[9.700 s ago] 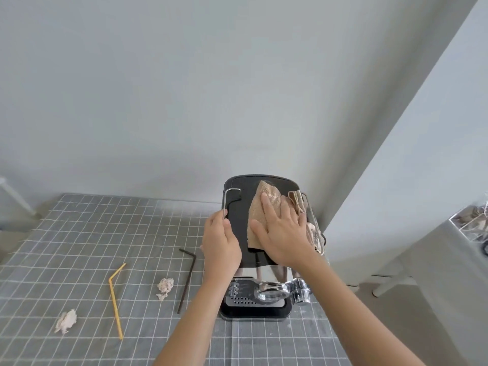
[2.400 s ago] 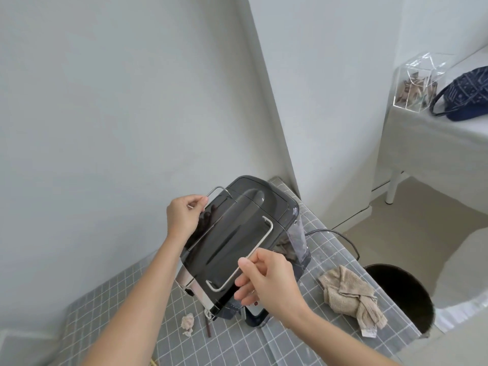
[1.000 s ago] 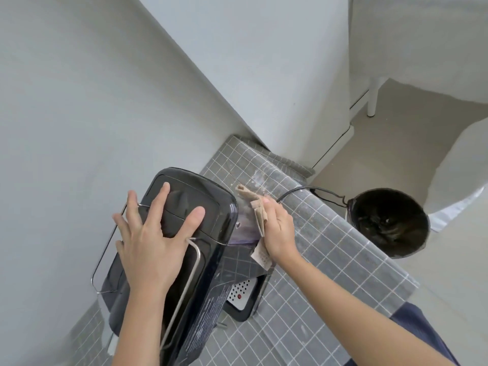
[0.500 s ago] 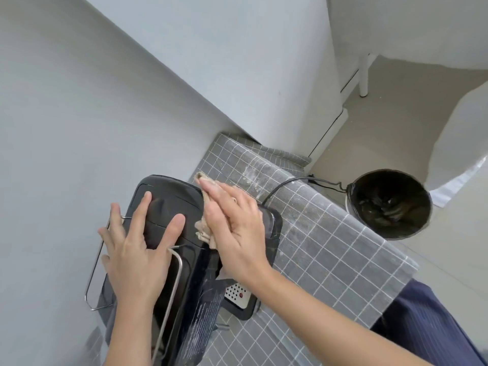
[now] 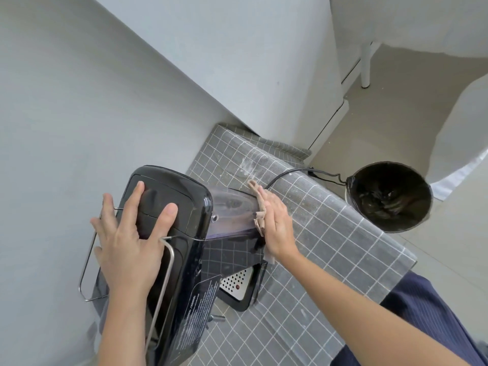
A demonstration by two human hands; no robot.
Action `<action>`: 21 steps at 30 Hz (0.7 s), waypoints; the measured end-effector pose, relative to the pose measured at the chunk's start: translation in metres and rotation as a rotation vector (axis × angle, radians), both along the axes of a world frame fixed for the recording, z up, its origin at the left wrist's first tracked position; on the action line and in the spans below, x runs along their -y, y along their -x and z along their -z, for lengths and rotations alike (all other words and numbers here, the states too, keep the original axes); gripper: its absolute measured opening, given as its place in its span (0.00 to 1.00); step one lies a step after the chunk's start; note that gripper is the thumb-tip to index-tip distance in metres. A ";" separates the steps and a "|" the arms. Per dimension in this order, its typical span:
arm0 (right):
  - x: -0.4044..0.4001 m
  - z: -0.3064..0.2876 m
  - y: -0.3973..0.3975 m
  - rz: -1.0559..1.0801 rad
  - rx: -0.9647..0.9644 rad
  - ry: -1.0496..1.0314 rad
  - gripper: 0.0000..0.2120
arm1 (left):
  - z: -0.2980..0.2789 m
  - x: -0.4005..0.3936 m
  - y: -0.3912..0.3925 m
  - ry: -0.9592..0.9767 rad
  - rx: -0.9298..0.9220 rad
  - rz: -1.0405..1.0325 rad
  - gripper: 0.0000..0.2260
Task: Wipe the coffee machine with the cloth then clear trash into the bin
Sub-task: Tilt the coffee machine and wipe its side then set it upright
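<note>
At about 3 o'clock from the coffee machine (image 5: pixel 169 233), the right hand (image 5: pixel 277 225) presses the cloth (image 5: pixel 257 204) flat against the see-through water tank (image 5: pixel 232 215) on the machine's back. Its fingers are stretched out and close together, so the cloth is pinned under the palm, not pinched. Half a second ago this hand and the cloth were higher, up at the top edge of the machine beside the lid. Now they are lower on the tank, close to the worktop (image 5: pixel 330 233). So the wipe is going down the back of the machine.

The left hand (image 5: pixel 129 233) lies flat and wide open on the black lid, at about 9 o'clock from the right hand. It grips nothing. It has stayed there since a second ago and keeps the machine from sliding. One finger lies near the wire rail (image 5: pixel 163 281).

The black bin (image 5: pixel 390 196) stands on the floor at about 3 o'clock from the tank, off the worktop edge. The power cord (image 5: pixel 303 171) runs from the machine toward it.

I think the wiping part is far along, since the top was wiped earlier and now the back gets its turn. No trash shows in this view, so I cannot tell where it lies. Clearing it into the bin is not yet begun.
</note>
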State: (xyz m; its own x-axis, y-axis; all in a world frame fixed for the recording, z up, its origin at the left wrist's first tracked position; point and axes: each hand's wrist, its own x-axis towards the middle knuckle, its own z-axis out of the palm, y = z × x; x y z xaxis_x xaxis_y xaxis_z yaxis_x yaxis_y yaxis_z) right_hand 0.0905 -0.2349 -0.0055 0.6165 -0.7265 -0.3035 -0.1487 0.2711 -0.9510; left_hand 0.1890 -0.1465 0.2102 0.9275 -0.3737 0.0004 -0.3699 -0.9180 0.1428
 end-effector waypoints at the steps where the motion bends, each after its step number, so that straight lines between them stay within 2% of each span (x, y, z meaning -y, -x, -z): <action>1: -0.009 0.002 0.001 0.033 -0.011 0.014 0.23 | 0.000 0.000 0.001 -0.001 0.000 -0.001 0.39; 7: -0.041 0.001 0.014 0.077 -0.097 0.064 0.24 | 0.001 -0.002 -0.003 -0.010 0.023 0.006 0.40; 12: -0.066 -0.022 0.024 0.098 -0.134 -0.117 0.23 | 0.002 -0.003 -0.003 -0.037 0.041 0.003 0.39; 15: -0.076 -0.064 0.022 0.109 -0.054 -0.245 0.24 | 0.002 -0.002 -0.002 -0.054 0.046 0.004 0.39; 18: -0.083 -0.120 0.019 0.120 0.093 -0.062 0.30 | 0.002 0.000 -0.001 -0.059 0.045 0.008 0.38; 21: -0.092 -0.151 0.019 0.072 0.177 0.176 0.30 | 0.002 -0.001 -0.002 -0.059 0.050 0.001 0.37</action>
State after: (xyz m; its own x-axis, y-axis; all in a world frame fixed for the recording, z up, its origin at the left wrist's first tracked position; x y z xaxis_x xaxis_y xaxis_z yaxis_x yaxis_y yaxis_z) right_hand 0.0713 -0.1427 0.1457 0.5935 -0.8025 -0.0605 0.0381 0.1032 -0.9939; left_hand 0.1908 -0.1455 0.2086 0.9264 -0.3756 0.0244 -0.3764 -0.9238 0.0699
